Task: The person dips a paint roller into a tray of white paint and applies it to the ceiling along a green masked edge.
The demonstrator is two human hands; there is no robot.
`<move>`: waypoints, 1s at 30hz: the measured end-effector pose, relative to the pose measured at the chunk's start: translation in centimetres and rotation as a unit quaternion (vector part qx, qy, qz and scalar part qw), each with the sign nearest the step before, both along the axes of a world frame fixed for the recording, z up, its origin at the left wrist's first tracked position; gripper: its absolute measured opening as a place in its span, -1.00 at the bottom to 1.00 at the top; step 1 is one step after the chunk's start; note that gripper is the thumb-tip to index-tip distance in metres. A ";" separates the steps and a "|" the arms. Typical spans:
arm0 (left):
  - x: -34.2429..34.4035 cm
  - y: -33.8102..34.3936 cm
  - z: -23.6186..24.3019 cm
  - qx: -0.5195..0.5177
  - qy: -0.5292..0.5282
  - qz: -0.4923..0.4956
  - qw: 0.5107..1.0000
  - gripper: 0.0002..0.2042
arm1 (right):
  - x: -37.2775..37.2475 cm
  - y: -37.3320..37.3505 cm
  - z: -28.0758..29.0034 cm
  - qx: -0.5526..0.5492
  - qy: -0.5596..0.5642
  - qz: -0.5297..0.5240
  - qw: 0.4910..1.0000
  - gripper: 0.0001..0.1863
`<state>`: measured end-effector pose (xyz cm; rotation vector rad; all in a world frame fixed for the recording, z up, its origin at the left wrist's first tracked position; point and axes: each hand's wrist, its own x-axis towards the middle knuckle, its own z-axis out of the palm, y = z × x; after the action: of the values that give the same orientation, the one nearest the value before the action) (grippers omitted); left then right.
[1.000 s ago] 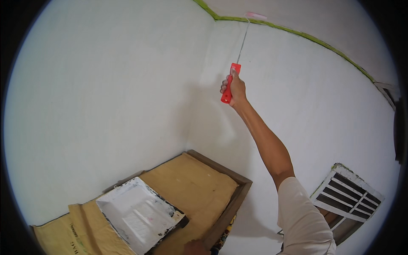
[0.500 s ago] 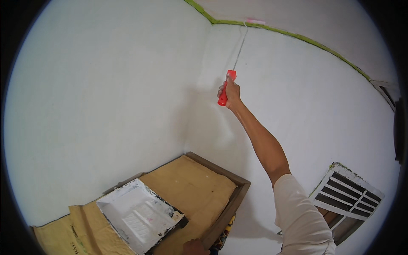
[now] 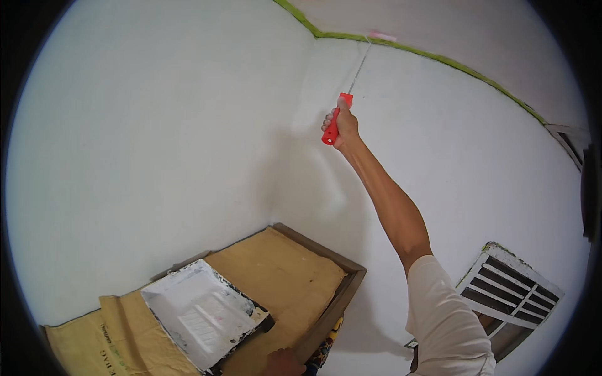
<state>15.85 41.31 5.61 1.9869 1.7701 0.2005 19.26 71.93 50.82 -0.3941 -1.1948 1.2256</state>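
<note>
My right hand [image 3: 344,123], arm stretched up, is closed round the red handle of a paint roller [image 3: 337,127]. Its thin metal rod runs up to a pinkish roller head [image 3: 383,37] at the top of the white wall [image 3: 426,144], by the green strip [image 3: 451,62] along the ceiling. Low in the picture, my left hand [image 3: 284,363] is partly cut off by the lower edge. It is over the brown covering near the wooden frame's edge, and its fingers cannot be made out. Beside it lies a paint tray [image 3: 210,316] smeared with white paint.
Brown paper-like sacking [image 3: 282,269] covers a surface with a dark wooden frame [image 3: 320,247] in the corner. A white slatted vent or window [image 3: 514,285] is at the lower right. Patterned cloth [image 3: 329,341] shows below the frame. A dark object [image 3: 589,191] stands at the right rim.
My right hand has risen slightly along the wall, with the handle tilting a little. The roller head sits slightly farther right in the picture. My left hand has barely shifted.
</note>
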 end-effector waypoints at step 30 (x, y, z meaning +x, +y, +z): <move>0.6 -0.5 -0.3 0.103 -0.083 0.005 0.991 -0.70 | -1.7 -5.9 -1.0 0.055 0.026 -0.028 0.998 -0.67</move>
<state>16.46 40.85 5.27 2.0353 1.7113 0.5554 17.56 66.00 49.81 -0.3111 -1.1925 1.1100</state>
